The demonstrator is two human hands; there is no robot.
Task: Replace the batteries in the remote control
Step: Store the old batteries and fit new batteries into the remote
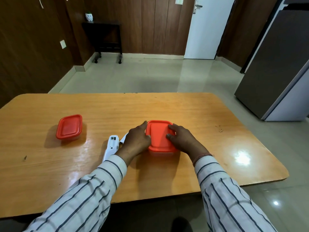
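A clear container with a red lid [158, 136] sits mid-table. My left hand [136, 141] grips its left rim and my right hand [181, 139] rests on the lid's right side, fingers pressing the top. The white remote control [111, 147] lies face down just left of my left hand, its battery compartment open at the far end. The white battery cover [124, 137] lies beside it, partly hidden by my left hand. No batteries are visible.
A second red-lidded container [69, 127] stands at the left of the wooden table [209, 128]. A grey fridge [275, 64] stands to the right, beyond the table. A dark side table [103, 37] is against the far wall.
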